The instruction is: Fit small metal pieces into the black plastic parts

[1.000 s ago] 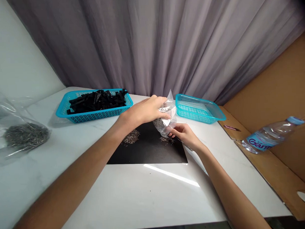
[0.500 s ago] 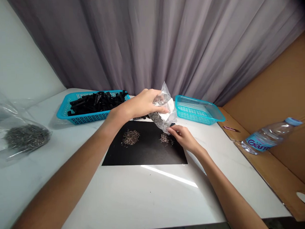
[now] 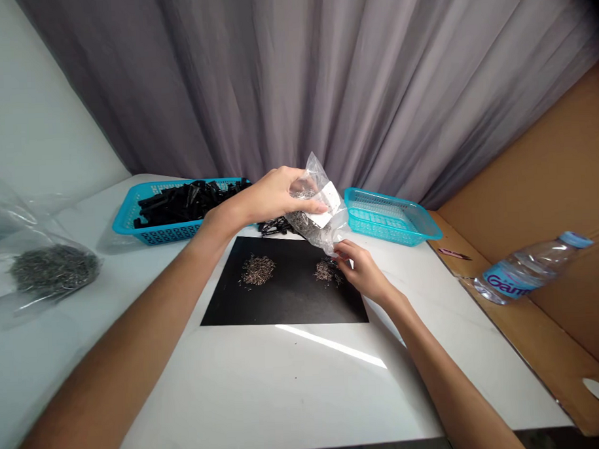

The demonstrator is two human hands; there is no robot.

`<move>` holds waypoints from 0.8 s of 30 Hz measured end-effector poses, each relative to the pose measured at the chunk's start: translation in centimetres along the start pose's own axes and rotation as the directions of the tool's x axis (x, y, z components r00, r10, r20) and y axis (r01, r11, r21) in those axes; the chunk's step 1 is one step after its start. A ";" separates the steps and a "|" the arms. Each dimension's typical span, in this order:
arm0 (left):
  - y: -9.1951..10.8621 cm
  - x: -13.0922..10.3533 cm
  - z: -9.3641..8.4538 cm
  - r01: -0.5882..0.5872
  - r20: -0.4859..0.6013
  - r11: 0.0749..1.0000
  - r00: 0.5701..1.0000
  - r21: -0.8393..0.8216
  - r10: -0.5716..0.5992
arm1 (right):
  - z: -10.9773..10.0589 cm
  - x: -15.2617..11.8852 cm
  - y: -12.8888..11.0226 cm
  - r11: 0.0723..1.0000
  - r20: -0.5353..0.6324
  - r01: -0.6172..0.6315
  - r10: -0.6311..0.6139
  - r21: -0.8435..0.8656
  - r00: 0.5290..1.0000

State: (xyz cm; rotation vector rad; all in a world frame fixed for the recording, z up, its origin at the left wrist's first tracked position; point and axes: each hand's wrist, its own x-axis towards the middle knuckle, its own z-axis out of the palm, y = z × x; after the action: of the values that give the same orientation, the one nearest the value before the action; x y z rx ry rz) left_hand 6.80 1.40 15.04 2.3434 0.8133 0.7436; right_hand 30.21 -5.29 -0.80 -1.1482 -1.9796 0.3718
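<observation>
Tilted above the far right part of a black mat [image 3: 282, 303] is a clear plastic bag [image 3: 312, 227] of small metal pieces with a white label. My left hand [image 3: 283, 192] grips the bag's upper part, thumb over the label. At its lower end, my right hand [image 3: 357, 265] pinches the plastic between closed fingers. Beneath lies a small pile of tiny metal pieces [image 3: 323, 271], partly behind my right hand. A larger pile of similar pieces [image 3: 258, 270] rests on the mat's left side. The pieces are too small to identify exactly.
A blue basket [image 3: 147, 236] of black parts stands at the back left, an empty blue basket [image 3: 392, 215] at the back right. Small black parts [image 3: 275, 226] lie behind the mat. Another bag of metal pieces [image 3: 55, 269] sits far left, a water bottle [image 3: 527, 269] right.
My left hand and the bag have shifted slightly left and up. My right hand has moved a little right and still holds the bag's lower end. More black parts show behind the mat.
</observation>
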 end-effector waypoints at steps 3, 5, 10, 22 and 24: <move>0.0 0.0 0.0 0.012 -0.012 1.000 1.000 0.010 -0.012 | 0.1 -0.1 0.1 1.000 0.019 -0.002 0.001 0.006 1.000; 0.1 0.0 0.0 0.013 -0.018 1.000 1.000 0.021 -0.013 | 0.1 -0.1 0.1 1.000 0.030 -0.006 0.006 -0.005 1.000; 0.6 -0.1 0.1 -0.010 -0.030 0.999 0.999 0.032 0.011 | 0.1 -0.1 0.0 0.999 0.039 -0.037 0.037 -0.001 0.999; 1.6 -0.4 0.3 -0.009 -0.044 0.998 0.999 0.058 0.012 | 0.4 -0.6 0.6 0.996 -0.005 -0.079 0.079 -0.043 0.997; 1.3 -0.3 0.4 -0.023 -0.039 0.998 0.999 0.051 0.025 | 0.4 -0.6 0.4 0.997 0.014 -0.076 0.076 -0.014 0.997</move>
State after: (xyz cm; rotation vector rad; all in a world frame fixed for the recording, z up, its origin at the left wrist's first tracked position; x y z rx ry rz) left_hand 7.36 0.18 15.53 2.3939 0.8313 0.7911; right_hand 30.28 -5.54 -1.58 -1.2356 -1.9573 0.4073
